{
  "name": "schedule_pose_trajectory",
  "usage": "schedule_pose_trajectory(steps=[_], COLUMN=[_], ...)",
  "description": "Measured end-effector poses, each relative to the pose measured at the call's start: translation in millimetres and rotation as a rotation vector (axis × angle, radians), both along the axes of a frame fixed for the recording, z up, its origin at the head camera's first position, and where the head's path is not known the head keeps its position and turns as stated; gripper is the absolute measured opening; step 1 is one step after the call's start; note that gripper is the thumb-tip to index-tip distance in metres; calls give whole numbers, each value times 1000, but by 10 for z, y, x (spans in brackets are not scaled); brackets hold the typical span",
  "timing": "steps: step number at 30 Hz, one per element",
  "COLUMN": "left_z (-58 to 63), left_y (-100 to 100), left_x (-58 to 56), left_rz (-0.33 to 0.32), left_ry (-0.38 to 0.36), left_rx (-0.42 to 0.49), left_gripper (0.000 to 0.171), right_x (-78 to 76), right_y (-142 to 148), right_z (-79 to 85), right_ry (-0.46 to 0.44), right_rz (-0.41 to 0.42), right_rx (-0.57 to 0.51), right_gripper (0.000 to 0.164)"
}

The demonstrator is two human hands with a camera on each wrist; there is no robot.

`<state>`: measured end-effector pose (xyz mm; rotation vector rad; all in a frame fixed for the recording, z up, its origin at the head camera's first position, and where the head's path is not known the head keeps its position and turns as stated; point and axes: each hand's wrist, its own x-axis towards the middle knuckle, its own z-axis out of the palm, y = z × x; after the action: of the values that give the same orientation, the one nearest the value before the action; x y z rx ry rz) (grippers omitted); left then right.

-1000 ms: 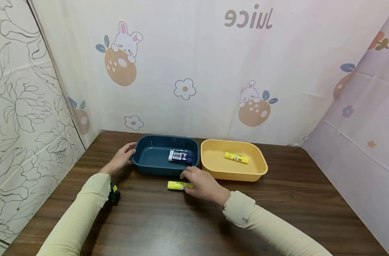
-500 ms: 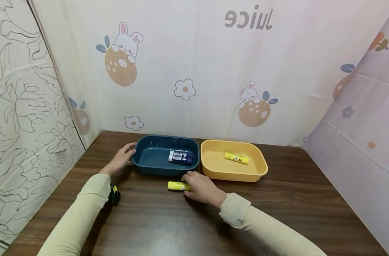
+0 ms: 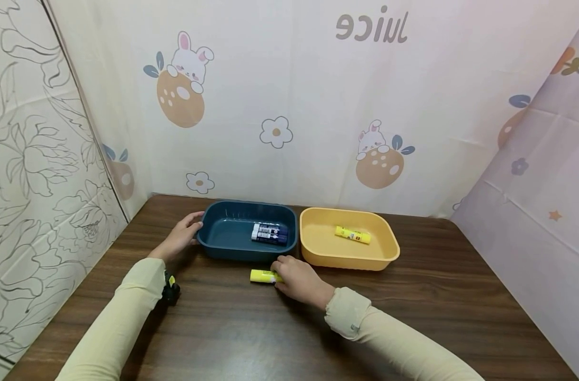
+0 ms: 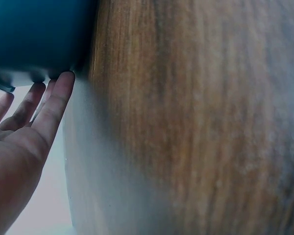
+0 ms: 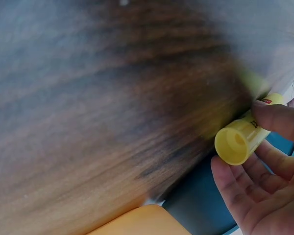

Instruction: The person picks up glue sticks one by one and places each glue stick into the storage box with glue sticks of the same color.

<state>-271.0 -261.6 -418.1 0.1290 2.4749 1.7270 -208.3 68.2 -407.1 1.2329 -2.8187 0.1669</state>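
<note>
My right hand [image 3: 299, 280] pinches a yellow glue stick [image 3: 262, 276] lying in front of the trays. In the right wrist view the thumb lies along one side of the glue stick [image 5: 235, 144], with the fingers on the other side and its hollow end facing the camera. My left hand [image 3: 180, 236] is at the left end of a dark blue tray [image 3: 232, 253]. Its straight fingers touch the blue tray's wall [image 4: 39, 39] in the left wrist view. Inside that tray lie two navy-and-white tubes [image 3: 269, 234] side by side.
A yellow tray [image 3: 349, 261] stands right beside the blue one and holds another yellow glue stick [image 3: 353, 235]. Both stand on a brown wooden table [image 3: 213, 328], near the printed curtain [image 3: 318, 95] at the back.
The right hand has moved slightly down, away from the blue tray's rim, and its fingers have settled around the glue stick's right end. The left hand has stayed in place.
</note>
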Motion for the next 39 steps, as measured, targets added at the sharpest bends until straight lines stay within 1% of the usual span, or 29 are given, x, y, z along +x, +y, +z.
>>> schedule_pose_trajectory(steps=[7,19,29,33,39], left_z=[-23,0,-8,-4,6], left_y=[-3,1,-9,-5,2], left_x=[-13,17,19,20,24], left_rz=[-1,-1,-10,-7,-1], left_ry=[-3,3,4,-2,-5], left_rx=[4,-2,17,19,14], left_gripper=[50,51,51,51,51], right_x=[19,51,88,99,107], right_y=[14,60,93,110,143], right_z=[4,64,180,253,389], right_ry=[-19,-15,-1,0,-14], right_rz=[4,11,26,31,15], right_rx=[-4,-11,-53,-72,-88], right_gripper=[23,23,23,23,26])
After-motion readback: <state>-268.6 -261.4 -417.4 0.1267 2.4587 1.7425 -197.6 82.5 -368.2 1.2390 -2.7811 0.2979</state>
